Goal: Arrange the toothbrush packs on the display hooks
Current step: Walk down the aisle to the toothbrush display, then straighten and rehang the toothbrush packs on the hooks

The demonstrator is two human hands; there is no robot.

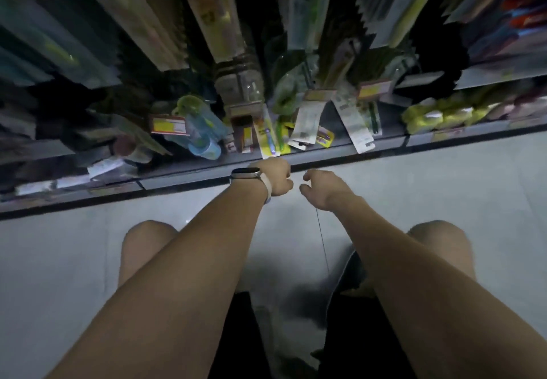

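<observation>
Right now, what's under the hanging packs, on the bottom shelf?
Loose toothbrush packs lie scattered on the shelf, beside a blue bottle. Farther back is dark, hidden by the hanging packs.

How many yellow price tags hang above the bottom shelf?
3: one price tag beside the blue bottle, one at centre, one just to its right. Blur may hide others.

Dim light fills a shop aisle. A pale tiled floor (88,260) runs along a dark shelf unit (183,171), its grey front edge slanting across the view. Deep shadow sits between the shelf's upper rows.
</observation>
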